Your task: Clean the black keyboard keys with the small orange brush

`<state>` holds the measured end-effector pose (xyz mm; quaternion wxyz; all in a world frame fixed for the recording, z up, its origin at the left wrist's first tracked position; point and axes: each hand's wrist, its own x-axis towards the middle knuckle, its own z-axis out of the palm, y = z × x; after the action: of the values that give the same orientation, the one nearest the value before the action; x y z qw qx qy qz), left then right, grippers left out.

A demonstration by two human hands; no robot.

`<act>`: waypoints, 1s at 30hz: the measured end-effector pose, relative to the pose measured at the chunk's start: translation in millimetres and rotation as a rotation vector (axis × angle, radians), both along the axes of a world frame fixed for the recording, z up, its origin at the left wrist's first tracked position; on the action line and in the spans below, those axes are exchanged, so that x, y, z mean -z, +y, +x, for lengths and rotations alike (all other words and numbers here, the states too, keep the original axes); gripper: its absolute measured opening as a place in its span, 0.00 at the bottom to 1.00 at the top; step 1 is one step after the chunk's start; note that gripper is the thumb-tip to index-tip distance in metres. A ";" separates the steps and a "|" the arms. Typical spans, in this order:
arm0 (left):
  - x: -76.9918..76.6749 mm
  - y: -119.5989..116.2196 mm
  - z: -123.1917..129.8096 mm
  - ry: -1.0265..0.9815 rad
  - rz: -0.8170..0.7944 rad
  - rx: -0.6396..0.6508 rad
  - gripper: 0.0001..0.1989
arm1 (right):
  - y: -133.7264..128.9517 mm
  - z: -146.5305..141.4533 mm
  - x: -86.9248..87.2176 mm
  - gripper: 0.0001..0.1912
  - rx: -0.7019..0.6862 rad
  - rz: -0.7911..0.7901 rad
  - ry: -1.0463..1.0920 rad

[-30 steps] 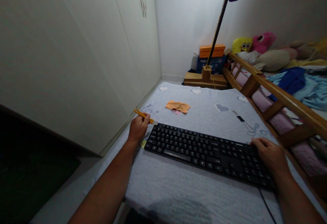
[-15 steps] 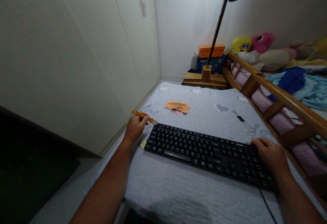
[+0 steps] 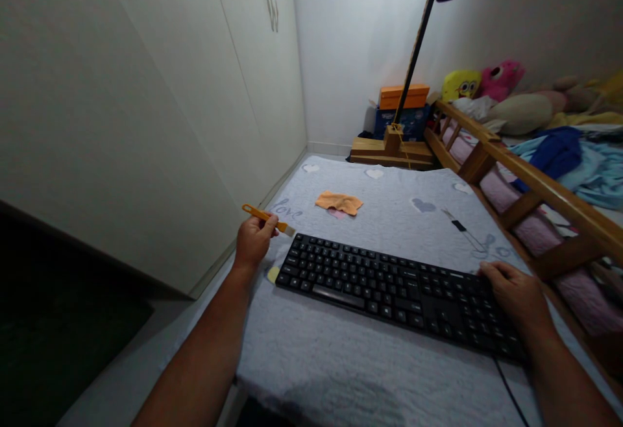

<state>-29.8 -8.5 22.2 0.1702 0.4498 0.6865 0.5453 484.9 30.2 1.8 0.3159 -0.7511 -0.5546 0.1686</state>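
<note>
A black keyboard (image 3: 360, 278) lies across the cloth-covered table, its cable running off the near right side. My left hand (image 3: 253, 240) is closed around a small brush (image 3: 265, 215) with a yellow handle and pale bristles. The bristle end is just off the keyboard's far left corner. At the other end, my right hand (image 3: 516, 294) grips the keyboard's right edge, thumb along the far side; its other fingers are partly hidden. Beyond the keyboard lies an orange cloth (image 3: 339, 203), and to its right a thin wire tool with a black middle (image 3: 458, 226).
White wardrobe doors (image 3: 195, 89) rise along the left of the table (image 3: 341, 362). A wooden bed rail (image 3: 549, 174) runs along the right, with soft toys and blankets behind it. At the back a black pole (image 3: 416, 50) stands on a wooden base, near stacked boxes (image 3: 403, 97).
My left hand has shifted slightly left with the brush, drawing its bristles away from the keyboard's corner. My right hand and the keyboard have stayed put.
</note>
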 end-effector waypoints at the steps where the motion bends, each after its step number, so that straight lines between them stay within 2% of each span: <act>1: 0.7 0.1 0.9 -0.001 0.004 -0.016 0.18 | 0.1 -0.2 0.4 0.21 0.004 0.003 -0.001; 7: -1.4 -2.0 8.8 0.040 -0.041 -0.005 0.16 | -1.5 -1.7 -1.3 0.23 0.011 -0.007 -0.005; 12: -5.3 -2.5 5.5 0.073 -0.095 0.023 0.12 | -0.9 0.2 -0.4 0.23 0.007 -0.034 -0.012; 18: -5.3 -2.9 3.6 0.125 -0.092 -0.068 0.13 | 0.5 -0.4 0.9 0.24 0.007 -0.047 -0.004; 21: -3.9 -2.6 5.9 0.142 -0.078 -0.103 0.14 | 0.5 0.0 0.8 0.24 0.007 -0.044 -0.005; 30: 6.9 0.1 8.4 0.152 -0.075 -0.069 0.13 | -0.6 0.5 1.7 0.24 -0.005 -0.028 0.001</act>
<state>-21.4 -8.4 15.3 0.1153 0.4593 0.7324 0.4892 485.3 29.6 0.1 0.3052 -0.7539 -0.5539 0.1777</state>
